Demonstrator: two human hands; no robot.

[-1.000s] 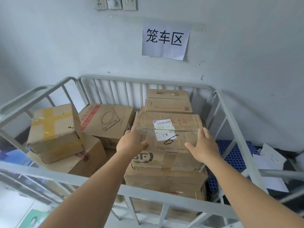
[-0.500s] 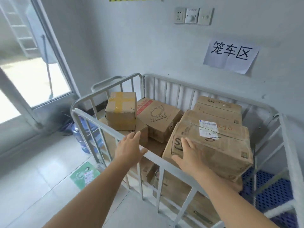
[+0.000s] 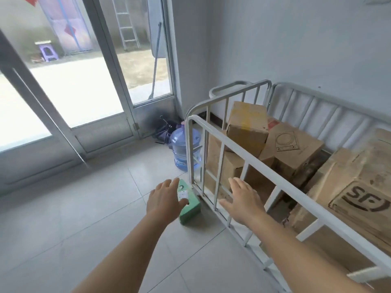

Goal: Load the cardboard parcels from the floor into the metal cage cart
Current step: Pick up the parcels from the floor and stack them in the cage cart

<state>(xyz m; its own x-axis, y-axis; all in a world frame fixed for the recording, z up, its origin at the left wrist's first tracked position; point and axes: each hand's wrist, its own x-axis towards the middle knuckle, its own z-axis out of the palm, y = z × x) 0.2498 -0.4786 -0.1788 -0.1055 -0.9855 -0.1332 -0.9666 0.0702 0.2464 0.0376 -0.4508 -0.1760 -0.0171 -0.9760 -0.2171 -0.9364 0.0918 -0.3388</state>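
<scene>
Both hands, left (image 3: 164, 200) and right (image 3: 243, 199), were spread and empty; cart (image 3: 239, 144) with parcels (image 3: 247, 125) lay right of them.

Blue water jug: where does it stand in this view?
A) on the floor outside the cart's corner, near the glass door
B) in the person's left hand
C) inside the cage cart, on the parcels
A: the blue water jug stands on the tiled floor, just outside the metal cage cart, below the glass door.

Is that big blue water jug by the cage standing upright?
Upright: the water jug stands on the floor tiles, neck upward, beside the cage cart.
</scene>
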